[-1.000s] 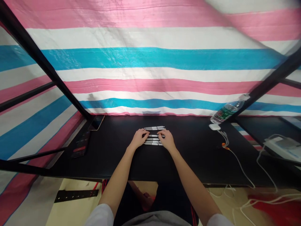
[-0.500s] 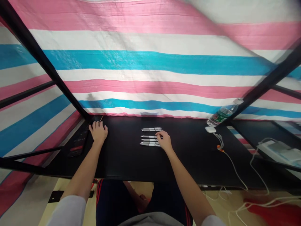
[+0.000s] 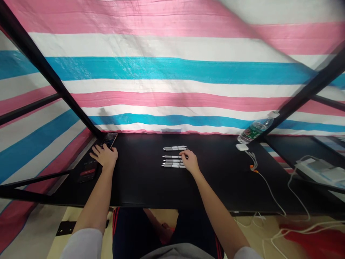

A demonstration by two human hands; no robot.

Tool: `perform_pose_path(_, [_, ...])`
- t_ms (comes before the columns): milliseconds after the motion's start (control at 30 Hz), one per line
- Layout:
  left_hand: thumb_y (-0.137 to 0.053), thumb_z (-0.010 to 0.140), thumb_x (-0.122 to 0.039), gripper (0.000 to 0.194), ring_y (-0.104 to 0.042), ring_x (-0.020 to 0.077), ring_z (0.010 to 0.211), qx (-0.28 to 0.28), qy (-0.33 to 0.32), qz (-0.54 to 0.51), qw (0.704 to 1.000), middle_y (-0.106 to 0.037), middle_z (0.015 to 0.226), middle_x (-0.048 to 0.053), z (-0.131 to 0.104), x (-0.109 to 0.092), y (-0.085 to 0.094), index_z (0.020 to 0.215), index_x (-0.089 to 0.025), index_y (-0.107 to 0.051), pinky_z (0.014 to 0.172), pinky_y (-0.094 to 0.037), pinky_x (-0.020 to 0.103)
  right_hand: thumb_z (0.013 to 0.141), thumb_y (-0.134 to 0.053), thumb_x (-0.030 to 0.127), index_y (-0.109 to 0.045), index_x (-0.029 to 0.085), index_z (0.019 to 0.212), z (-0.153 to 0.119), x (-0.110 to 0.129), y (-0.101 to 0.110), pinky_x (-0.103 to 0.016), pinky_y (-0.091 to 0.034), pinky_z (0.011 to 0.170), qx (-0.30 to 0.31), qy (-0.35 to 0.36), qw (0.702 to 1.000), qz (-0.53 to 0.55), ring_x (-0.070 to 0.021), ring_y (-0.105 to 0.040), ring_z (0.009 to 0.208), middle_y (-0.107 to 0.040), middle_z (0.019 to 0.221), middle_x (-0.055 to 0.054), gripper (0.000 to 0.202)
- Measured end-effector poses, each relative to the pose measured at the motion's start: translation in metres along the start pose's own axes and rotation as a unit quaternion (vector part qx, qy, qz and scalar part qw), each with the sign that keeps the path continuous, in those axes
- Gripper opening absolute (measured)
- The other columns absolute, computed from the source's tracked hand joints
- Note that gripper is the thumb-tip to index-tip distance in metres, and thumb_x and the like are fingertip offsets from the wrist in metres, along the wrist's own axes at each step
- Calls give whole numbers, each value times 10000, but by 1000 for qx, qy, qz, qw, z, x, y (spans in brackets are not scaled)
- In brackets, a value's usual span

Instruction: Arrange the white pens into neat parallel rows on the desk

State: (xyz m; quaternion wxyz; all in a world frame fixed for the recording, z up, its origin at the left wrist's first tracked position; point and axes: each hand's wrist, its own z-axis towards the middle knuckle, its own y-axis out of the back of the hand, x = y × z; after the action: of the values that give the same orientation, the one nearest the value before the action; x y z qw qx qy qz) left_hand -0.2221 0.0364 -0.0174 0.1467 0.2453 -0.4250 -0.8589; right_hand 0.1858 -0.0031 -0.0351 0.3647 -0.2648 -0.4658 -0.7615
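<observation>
Several white-and-grey pens (image 3: pixel 172 166) lie side by side on the black table (image 3: pixel 140 180), with a gap between an upper group and a lower group. My right hand (image 3: pixel 189 159) is closed at the right ends of the pens; its fingertips hide what they may hold. At the left, my left hand (image 3: pixel 106 157) has its fingers spread over the upper part of a dark phone (image 3: pixel 88 171) with a red patch on its screen. Just beyond those fingers lies a second phone (image 3: pixel 110 139), near the back left corner.
A clear bottle (image 3: pixel 254 131) with a green label leans by the right frame post. Near it lie a white charger (image 3: pixel 242 147) and cables. A white device (image 3: pixel 320 174) stands farther right. Black frame bars slant at both sides, and a striped sheet hangs behind.
My left hand has moved left and toward me, uncovering the back phone and spreading its fingers over the nearer phone. My right hand has stayed by the pens. The view has shifted slightly.
</observation>
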Motion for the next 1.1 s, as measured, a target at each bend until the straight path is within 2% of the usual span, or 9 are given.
perform_pose_path(400, [-464, 834, -302, 518, -198, 406, 1424, 56, -6, -8, 998, -307, 1507, 256, 1, 0, 2, 1301, -92, -544, 1106, -129, 646, 806, -460, 197, -695, 223, 749, -1, 0, 1, -326, -486, 750, 2, 6, 1000, 5, -199, -592, 766, -687, 792, -41, 244])
perform_pose_path(567, [-466, 839, -293, 512, -221, 391, 1414, 41, -17, -16, 999, -325, 1495, 248, 1, 0, 0, 1304, -91, -536, 1112, -140, 631, 805, -463, 196, -692, 222, 752, -1, 1, 1, -322, -487, 737, -6, 12, 1000, 13, -197, -590, 757, -671, 784, -41, 236])
perform_pose_path(667, [-470, 831, -285, 498, -244, 392, 1402, 30, -31, -28, 999, -353, 1469, 261, 1, 2, -1, 1271, -68, -554, 1121, -153, 614, 810, -462, 198, -698, 215, 784, 0, -1, 2, -327, -488, 756, -33, 9, 999, 13, -199, -588, 779, -654, 813, -53, 238])
perform_pose_path(800, [-485, 799, -221, 460, -315, 379, 1360, 38, -96, -71, 992, -433, 1405, 244, 2, 3, 0, 1221, -71, -585, 1125, -206, 570, 813, -479, 220, -710, 196, 843, 2, -10, 6, -383, -473, 838, -117, -20, 992, -41, -229, -567, 853, -641, 882, -85, 234])
perform_pose_path(867, [-468, 799, -196, 430, -379, 343, 1322, 59, -149, -98, 982, -486, 1360, 209, 0, 0, 3, 1193, -93, -604, 1122, -257, 510, 820, -487, 241, -716, 191, 906, 3, -17, 6, -416, -455, 896, -134, -25, 989, -61, -249, -562, 934, -633, 969, -107, 250])
perform_pose_path(1000, [-433, 820, -179, 379, -480, 268, 1239, 114, -227, -136, 957, -578, 1261, 138, -13, -15, 12, 1140, -149, -633, 1091, -338, 400, 825, -510, 295, -722, 198, 985, 3, -27, 0, -463, -421, 966, -108, -26, 990, -87, -286, -546, 1073, -618, 1124, -133, 283])
perform_pose_path(1100, [-417, 844, -187, 349, -564, 238, 1115, 176, -253, -158, 938, -648, 1155, 96, -30, -35, 18, 1099, -181, -654, 1031, -403, 367, 828, -505, 291, -728, 196, 981, 3, -30, -4, -477, -410, 982, -86, -25, 992, -92, -293, -551, 1092, -642, 1118, -136, 287])
